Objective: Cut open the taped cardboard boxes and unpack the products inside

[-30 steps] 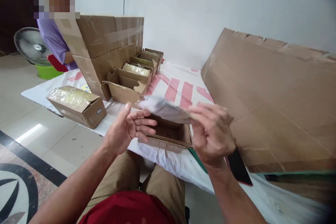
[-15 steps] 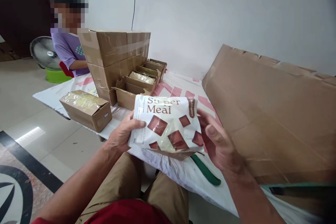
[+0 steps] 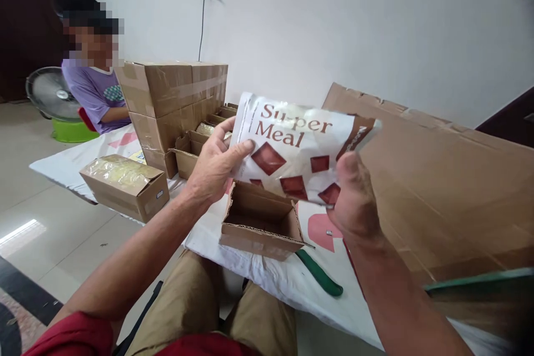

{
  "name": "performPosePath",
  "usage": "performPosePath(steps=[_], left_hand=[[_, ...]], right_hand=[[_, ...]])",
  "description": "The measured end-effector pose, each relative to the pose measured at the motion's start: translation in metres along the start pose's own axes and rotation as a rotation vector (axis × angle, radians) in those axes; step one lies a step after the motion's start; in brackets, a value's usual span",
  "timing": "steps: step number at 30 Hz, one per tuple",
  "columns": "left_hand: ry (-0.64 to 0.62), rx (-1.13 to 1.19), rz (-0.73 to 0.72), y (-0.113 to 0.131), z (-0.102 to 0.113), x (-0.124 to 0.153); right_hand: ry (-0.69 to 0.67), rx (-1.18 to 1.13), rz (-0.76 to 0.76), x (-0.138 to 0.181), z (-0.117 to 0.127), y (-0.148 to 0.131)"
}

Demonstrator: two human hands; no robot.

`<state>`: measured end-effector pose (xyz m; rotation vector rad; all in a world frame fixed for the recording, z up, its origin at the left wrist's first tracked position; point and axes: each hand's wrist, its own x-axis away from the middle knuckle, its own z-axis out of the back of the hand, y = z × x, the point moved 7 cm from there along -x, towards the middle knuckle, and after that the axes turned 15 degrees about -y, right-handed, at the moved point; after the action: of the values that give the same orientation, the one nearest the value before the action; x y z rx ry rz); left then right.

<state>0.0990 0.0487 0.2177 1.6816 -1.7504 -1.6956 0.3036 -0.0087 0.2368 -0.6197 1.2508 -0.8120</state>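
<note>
Both of my hands hold up a white pouch [image 3: 300, 144] printed "Super Meal" with dark red squares. My left hand [image 3: 214, 164] grips its left edge, thumb on the front. My right hand [image 3: 354, 200] pinches its lower right corner. The pouch hangs above a small open cardboard box [image 3: 261, 222] that looks empty and sits on a white sheet with red marks [image 3: 287, 281] right in front of my knees.
A green-handled tool [image 3: 319, 273] lies right of the open box. A large flat cardboard sheet [image 3: 438, 178] leans at the right. Stacked taped cartons [image 3: 175, 100], several open filled boxes [image 3: 192, 147] and a separate filled box [image 3: 125, 183] stand at left. A seated person [image 3: 94, 89] and a fan [image 3: 50, 92] are behind.
The pouch went from flat and edge-on to face-up in both hands, then rose higher above the open box. The view tilted upward.
</note>
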Motion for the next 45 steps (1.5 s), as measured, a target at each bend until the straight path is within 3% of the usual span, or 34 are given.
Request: performPosePath(steps=[4, 11, 14, 17, 20, 23, 25, 28, 32, 38, 41, 45], left_hand=[[0.007, -0.05, -0.09, 0.013, 0.0, -0.025], [0.003, -0.075, -0.18, 0.042, 0.004, -0.054], [0.032, -0.109, -0.205, 0.05, 0.015, -0.049], [0.093, -0.159, -0.198, 0.045, 0.041, -0.024], [0.199, -0.195, -0.136, 0.022, 0.08, 0.018], [0.354, -0.19, -0.032, -0.014, 0.122, 0.06], [0.464, -0.191, 0.041, -0.04, 0.147, 0.082], [0.612, -0.305, 0.098, -0.072, 0.174, 0.104], [0.7, -0.648, 0.174, -0.104, 0.185, 0.125], [0.664, -0.882, 0.31, -0.153, 0.2, 0.124], [0.661, -0.893, 0.373, -0.172, 0.212, 0.117], [0.655, -0.912, 0.398, -0.182, 0.217, 0.117]], right_hand=[[0.065, 0.183, 0.089, -0.024, 0.009, -0.02], [0.061, 0.062, 0.166, -0.05, 0.009, -0.045], [-0.021, 0.029, 0.148, -0.058, 0.005, -0.045], [-0.116, -0.047, 0.084, -0.064, -0.003, -0.032], [-0.293, -0.085, -0.13, -0.07, -0.029, 0.002], [-0.532, 0.062, -0.306, -0.076, -0.074, 0.036], [-0.634, 0.238, -0.318, -0.086, -0.103, 0.052], [-0.679, 0.486, -0.256, -0.109, -0.142, 0.069], [-0.749, 0.78, -0.324, -0.128, -0.184, 0.109], [-0.883, 0.984, -0.425, -0.108, -0.233, 0.177], [-0.973, 1.09, -0.397, -0.096, -0.248, 0.192], [-1.131, 1.23, -0.322, -0.087, -0.258, 0.191]])
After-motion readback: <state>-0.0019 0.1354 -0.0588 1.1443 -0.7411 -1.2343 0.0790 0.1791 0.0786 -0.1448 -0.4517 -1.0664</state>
